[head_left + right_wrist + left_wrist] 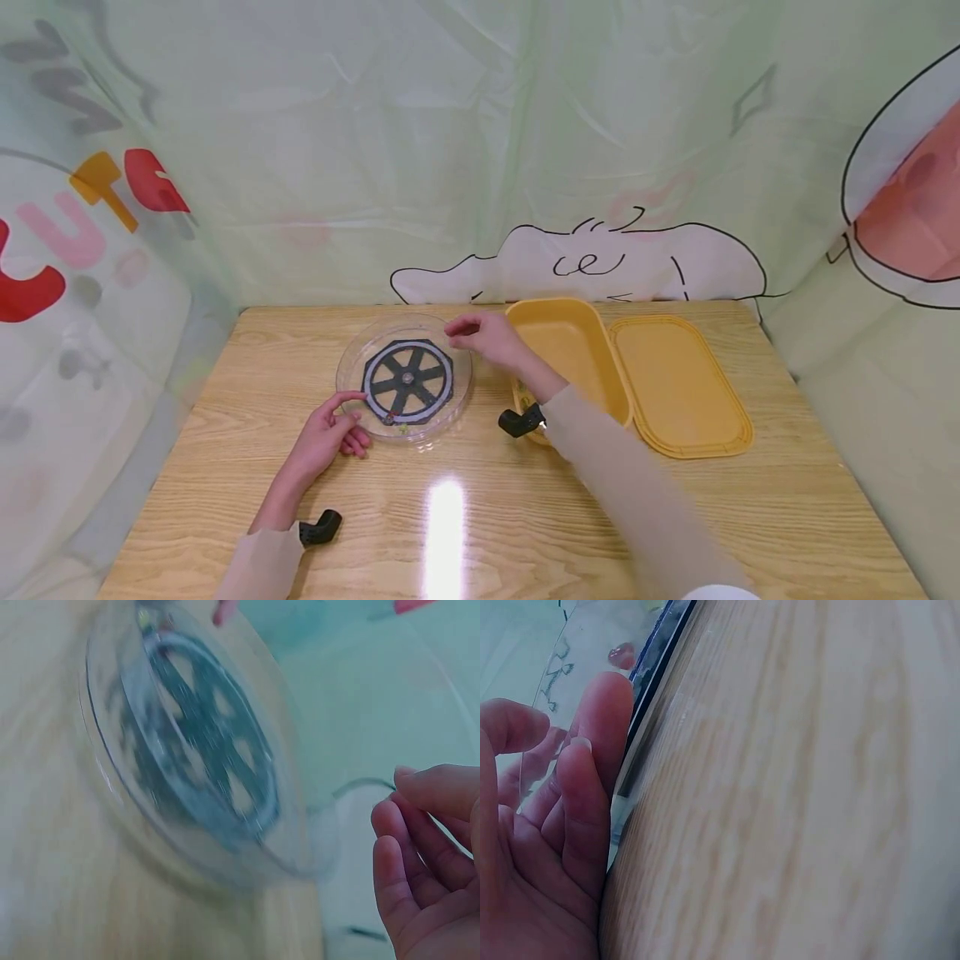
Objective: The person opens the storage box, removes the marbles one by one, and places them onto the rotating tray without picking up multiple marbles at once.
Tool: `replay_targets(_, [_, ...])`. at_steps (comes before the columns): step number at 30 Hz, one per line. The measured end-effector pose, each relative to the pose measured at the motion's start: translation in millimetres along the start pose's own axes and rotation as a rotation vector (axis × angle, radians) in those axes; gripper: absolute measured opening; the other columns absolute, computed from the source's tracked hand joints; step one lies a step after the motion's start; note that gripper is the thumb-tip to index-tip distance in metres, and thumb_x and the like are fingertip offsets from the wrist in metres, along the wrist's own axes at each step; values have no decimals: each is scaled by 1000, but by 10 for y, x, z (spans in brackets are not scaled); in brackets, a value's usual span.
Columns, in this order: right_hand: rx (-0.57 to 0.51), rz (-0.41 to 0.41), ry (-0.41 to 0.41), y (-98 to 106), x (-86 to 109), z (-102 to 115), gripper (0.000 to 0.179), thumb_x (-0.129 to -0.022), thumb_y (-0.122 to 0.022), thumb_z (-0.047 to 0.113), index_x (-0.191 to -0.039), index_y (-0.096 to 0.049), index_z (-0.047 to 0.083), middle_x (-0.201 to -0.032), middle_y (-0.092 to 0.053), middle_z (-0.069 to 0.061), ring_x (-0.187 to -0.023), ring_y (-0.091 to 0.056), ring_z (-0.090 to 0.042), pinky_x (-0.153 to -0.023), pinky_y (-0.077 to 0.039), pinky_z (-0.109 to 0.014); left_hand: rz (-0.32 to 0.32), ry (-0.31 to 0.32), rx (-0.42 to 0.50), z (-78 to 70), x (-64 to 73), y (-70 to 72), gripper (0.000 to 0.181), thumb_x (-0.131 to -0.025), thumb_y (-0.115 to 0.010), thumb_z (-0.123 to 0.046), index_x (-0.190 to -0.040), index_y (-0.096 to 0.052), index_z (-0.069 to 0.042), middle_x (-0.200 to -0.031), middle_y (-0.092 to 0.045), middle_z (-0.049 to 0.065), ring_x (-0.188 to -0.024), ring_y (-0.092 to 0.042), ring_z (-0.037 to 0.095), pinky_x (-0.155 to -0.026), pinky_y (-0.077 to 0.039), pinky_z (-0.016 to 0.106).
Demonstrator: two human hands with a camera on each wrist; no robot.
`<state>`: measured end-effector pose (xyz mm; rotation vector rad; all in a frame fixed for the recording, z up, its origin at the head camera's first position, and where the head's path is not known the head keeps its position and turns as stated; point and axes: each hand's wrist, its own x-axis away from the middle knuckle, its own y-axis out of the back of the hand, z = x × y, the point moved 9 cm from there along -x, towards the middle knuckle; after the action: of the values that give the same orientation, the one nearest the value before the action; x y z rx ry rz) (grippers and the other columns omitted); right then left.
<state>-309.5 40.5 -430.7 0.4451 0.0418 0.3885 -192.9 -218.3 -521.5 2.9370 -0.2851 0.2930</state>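
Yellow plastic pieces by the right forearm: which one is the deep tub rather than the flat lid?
The yellow plastic tub, the left one, beside the right forearm, has raised walls; the flat yellow lid lies further right.

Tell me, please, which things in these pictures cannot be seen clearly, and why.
- Yellow box, head view: the right forearm covers its near end.
- Small bits at the clear dish edge, head view: too small to identify.
- Right hand: whether its fingertips hold anything; wrist view blurred.
- Left hand, left wrist view: partly cut off by the frame edge.
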Motion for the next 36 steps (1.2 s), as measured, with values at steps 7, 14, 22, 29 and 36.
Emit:
replay_targets(7, [11, -80, -71, 553, 104, -218, 21, -92, -71, 7, -113, -72, 2, -112, -70, -11, -100, -64, -25, -89, -52, -36, 6, -4, 14, -19, 1, -16, 35, -105, -48, -9, -140, -48, -6, -74, -69, 18, -56, -67, 24, -52, -51, 27])
replay_targets(14, [42, -126, -105, 866, 205, -485, 21, -92, -72, 7, -112, -71, 1, -110, -70, -12, -100, -63, -26, -90, -51, -39, 1, 3, 11, -14, 4, -8, 36, -105, -48, -10, -140, -46, -4, -74, -69, 18, -56, -67, 24, -53, -53, 28])
replay_targets(22, [123, -62, -116, 900, 244, -729, 22, -91, -72, 3, -112, -72, 0, -106, -71, -13, -97, -63, -26, -89, -51, -40, -8, 11, -2, 1, -4, 6, 34, -105, -50, -11, -138, -48, -5, -74, -70, 17, -57, -68, 24, -54, -54, 28])
replay_targets(29, [148, 28, -181, 793, 250, -913, 20, -89, -74, 5, -108, -73, 4, -102, -72, -8, -92, -62, -23, -82, -52, -34, 10, 0, 8, -10, -1, -6, 34, -105, -49, -10, -139, -48, -4, -73, -69, 18, -56, -68, 25, -52, -52, 27])
replay_targets(36, [212, 64, -146, 667, 217, -942, 20, -84, -80, 8, -103, -74, 3, -96, -72, -5, -90, -61, -21, -85, -48, -33, 7, -10, 2, -2, -2, 3, 34, -105, -49, -10, -138, -48, -4, -74, -70, 19, -56, -68, 26, -52, -53, 29])
